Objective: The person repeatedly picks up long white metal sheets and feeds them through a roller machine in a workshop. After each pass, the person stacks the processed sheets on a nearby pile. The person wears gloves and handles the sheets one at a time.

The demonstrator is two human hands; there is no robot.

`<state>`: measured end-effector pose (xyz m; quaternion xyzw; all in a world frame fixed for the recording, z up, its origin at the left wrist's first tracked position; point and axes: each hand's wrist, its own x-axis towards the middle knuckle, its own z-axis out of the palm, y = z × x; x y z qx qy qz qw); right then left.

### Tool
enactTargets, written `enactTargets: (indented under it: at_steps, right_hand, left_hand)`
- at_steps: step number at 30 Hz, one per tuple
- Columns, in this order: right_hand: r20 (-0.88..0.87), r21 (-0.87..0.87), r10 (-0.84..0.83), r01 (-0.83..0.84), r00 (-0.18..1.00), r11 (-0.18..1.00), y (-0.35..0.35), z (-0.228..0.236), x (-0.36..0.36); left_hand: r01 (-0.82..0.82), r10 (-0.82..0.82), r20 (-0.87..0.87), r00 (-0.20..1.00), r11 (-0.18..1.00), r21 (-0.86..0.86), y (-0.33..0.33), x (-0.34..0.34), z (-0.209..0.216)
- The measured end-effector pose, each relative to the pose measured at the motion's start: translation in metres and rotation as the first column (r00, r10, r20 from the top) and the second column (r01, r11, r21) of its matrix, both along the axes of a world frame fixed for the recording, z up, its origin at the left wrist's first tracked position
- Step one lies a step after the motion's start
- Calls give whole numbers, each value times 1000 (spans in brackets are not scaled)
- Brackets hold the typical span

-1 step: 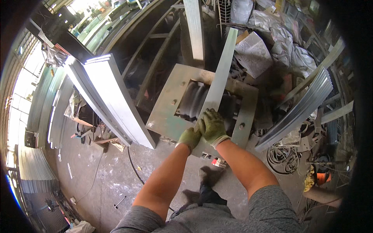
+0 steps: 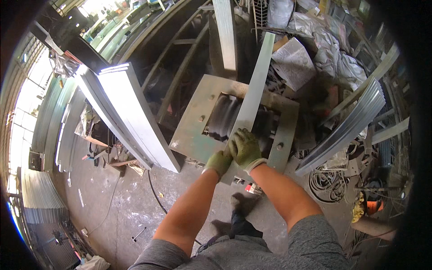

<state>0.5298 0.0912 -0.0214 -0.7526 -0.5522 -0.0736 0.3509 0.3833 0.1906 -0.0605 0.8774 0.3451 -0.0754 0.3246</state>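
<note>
A long, flat metal bar [image 2: 256, 85] slants across the top of a machine with a grey-green metal plate [image 2: 191, 130]. The bar crosses a rectangular opening in the plate, where a dark, streaked roller [image 2: 223, 118] shows on both sides of it. At the bar's near end, my gloved left hand [image 2: 219, 163] is closed on its left edge. Just beyond, my right hand [image 2: 245, 148], in a matching green glove, bends over the bar's upper face and grips it. The undersides of the fingers are hidden.
At the left, tall white metal profiles [image 2: 135, 117] lean upright. Curved metal strips [image 2: 348, 123] stand at the right above a coiled cable [image 2: 328, 184]. Another upright bar [image 2: 226, 38] rises behind the plate. A black cable [image 2: 155, 193] crosses the floor near my feet.
My right hand has shifted very slightly toward me along the bar. My left hand and the bar look nearly the same.
</note>
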Motion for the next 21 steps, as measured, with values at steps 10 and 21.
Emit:
enactTargets:
  at_steps: [10, 21]
  right_hand:
    - [-36, 74, 68, -66, 997, 995, -10, 16, -39]
    - [110, -74, 93, -85, 990, 994, 22, -10, -58]
  left_hand:
    - [-395, 386, -87, 919, 891, -222, -76, -116, 31]
    - [-438, 406, -168, 898, 849, -295, -140, -201, 28]
